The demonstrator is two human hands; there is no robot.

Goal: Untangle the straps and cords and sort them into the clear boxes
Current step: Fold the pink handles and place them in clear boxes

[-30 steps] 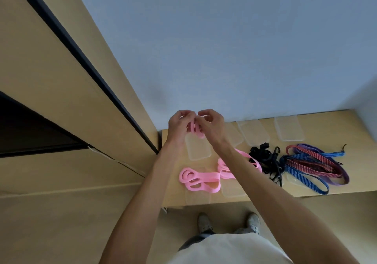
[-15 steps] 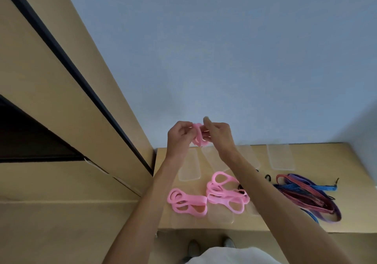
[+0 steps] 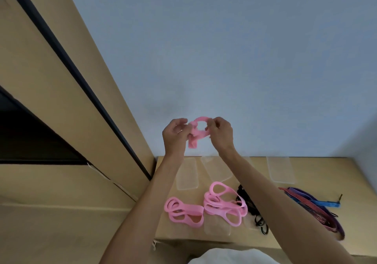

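I hold a pink strap (image 3: 197,133) up in front of the blue wall, above the table. My left hand (image 3: 175,137) pinches its left side and my right hand (image 3: 220,133) pinches its right side, and a loop shows between them. On the wooden table (image 3: 330,174) below lie a small bundle of pink straps (image 3: 183,212) and a larger pink tangle (image 3: 223,203). Black cords (image 3: 253,212) sit partly hidden behind my right forearm. Red, blue and purple straps (image 3: 312,206) lie at the right. Clear boxes (image 3: 187,175) (image 3: 280,171) stand along the back.
A tan cabinet with a dark gap (image 3: 67,63) rises at the left of the table. More clear boxes (image 3: 217,228) sit near the front edge under the pink tangle. The blue wall (image 3: 224,49) stands behind the table.
Both hands have risen higher with the pink strap and drawn a little apart, opening a loop between them. The view has tilted up, so the table sits lower in the frame.
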